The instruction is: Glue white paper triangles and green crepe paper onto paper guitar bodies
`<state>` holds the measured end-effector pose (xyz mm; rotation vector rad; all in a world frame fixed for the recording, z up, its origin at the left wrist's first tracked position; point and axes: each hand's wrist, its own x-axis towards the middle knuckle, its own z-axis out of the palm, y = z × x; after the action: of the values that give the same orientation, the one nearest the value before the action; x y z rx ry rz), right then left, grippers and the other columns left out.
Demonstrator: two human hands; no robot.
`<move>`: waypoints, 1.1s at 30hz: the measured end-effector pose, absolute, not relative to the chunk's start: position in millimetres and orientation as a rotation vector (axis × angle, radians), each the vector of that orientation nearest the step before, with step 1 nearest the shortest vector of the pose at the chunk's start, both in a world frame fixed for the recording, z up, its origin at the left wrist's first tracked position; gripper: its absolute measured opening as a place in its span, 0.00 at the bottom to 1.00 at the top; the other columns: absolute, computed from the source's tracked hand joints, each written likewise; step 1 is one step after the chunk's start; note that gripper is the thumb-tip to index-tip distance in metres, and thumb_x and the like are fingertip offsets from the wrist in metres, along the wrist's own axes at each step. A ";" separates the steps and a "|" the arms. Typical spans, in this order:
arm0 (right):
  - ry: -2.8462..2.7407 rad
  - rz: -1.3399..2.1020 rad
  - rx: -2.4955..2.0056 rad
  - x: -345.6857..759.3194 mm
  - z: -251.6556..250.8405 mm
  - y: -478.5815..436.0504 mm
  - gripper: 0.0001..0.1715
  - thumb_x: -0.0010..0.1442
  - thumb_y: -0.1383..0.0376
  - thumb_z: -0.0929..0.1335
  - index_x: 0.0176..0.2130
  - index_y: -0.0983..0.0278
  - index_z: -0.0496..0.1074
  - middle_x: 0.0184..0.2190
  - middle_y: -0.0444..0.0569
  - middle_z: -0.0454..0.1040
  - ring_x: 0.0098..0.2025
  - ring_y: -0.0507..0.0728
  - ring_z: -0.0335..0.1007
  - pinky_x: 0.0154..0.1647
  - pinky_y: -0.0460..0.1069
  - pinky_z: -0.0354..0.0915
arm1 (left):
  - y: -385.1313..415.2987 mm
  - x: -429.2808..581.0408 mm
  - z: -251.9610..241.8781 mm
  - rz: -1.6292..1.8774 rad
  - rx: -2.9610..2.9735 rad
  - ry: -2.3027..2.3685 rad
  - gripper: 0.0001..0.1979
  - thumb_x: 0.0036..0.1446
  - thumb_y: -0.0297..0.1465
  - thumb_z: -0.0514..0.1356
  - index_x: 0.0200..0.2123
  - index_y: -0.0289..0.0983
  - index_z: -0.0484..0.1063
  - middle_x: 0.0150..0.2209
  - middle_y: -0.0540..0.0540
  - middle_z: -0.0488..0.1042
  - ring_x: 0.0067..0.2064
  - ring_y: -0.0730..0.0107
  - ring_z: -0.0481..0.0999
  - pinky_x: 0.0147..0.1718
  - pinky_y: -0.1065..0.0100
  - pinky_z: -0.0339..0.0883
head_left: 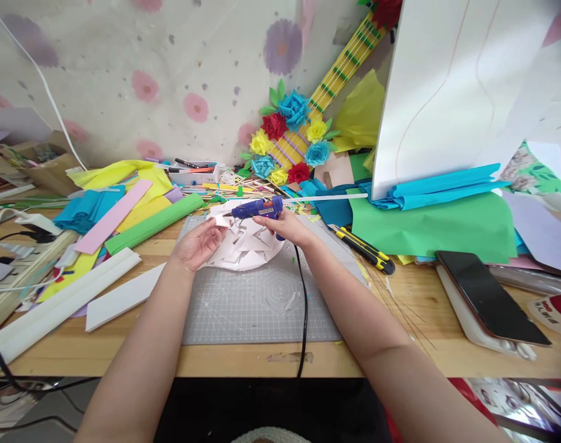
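My right hand (285,226) is closed around a blue glue gun (257,209), whose nozzle points left and whose black cord (303,307) runs back toward me. A white glue stick (326,198) juts out of its rear. My left hand (198,244) is palm up, its fingers pinching a small white piece (221,220) near the nozzle. Both hands hover over a white domed shape of overlapping foam pieces (243,246), which rests on a grey cutting mat (257,301).
A yellow and black utility knife (363,249) lies right of the mat. A black phone (490,295) rests on a white block. White foam strips (77,295) lie at the left. Coloured paper sheets and a paper-flower guitar (299,132) crowd the back.
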<state>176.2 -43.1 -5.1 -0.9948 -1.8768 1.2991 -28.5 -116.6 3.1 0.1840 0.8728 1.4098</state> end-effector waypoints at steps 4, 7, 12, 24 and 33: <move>-1.914 1.330 -0.968 177.0 -6.1 -42.8 0.24 0.45 0.44 0.71 0.29 0.62 0.71 0.18 0.42 0.64 0.21 0.49 0.57 0.19 0.45 0.57 | -116.9 -27.4 4.9 1.418 0.172 0.885 0.15 0.58 0.19 0.52 0.48 0.31 0.69 0.35 0.41 0.75 0.33 0.75 0.76 0.22 0.84 0.68; -1.926 1.359 -0.950 178.4 -7.7 -40.9 0.24 0.45 0.45 0.72 0.31 0.62 0.72 0.20 0.42 0.66 0.21 0.49 0.58 0.19 0.45 0.58 | -116.1 -29.6 4.2 1.416 0.154 0.856 0.15 0.59 0.19 0.52 0.48 0.30 0.69 0.36 0.40 0.75 0.34 0.75 0.75 0.22 0.84 0.67; -1.934 1.386 -0.972 182.5 -3.7 -41.1 0.23 0.45 0.46 0.72 0.28 0.63 0.71 0.20 0.43 0.67 0.22 0.49 0.60 0.20 0.45 0.58 | -116.7 -34.6 4.1 1.436 0.162 0.814 0.12 0.59 0.20 0.52 0.45 0.30 0.69 0.36 0.39 0.74 0.37 0.73 0.75 0.22 0.84 0.67; -1.823 1.286 -0.873 202.6 -3.9 -23.6 0.24 0.48 0.46 0.70 0.28 0.65 0.71 0.27 0.48 0.73 0.25 0.48 0.63 0.26 0.46 0.62 | -117.2 -35.5 -16.8 1.498 1.319 1.799 0.17 0.38 0.27 0.68 0.31 0.39 0.64 0.37 0.49 0.72 0.37 0.70 0.72 0.33 0.70 0.63; -1.796 1.256 -0.869 201.1 -8.8 -20.8 0.23 0.50 0.47 0.70 0.31 0.65 0.72 0.27 0.48 0.73 0.25 0.49 0.64 0.24 0.45 0.61 | -114.7 -26.2 -26.1 1.174 1.724 2.064 0.14 0.44 0.31 0.64 0.34 0.40 0.63 0.38 0.45 0.70 0.42 0.61 0.72 0.43 0.61 0.63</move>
<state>201.1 -20.8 -8.8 -0.8695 -1.7963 1.2563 -26.2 -114.7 -26.1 1.7235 2.0638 1.1744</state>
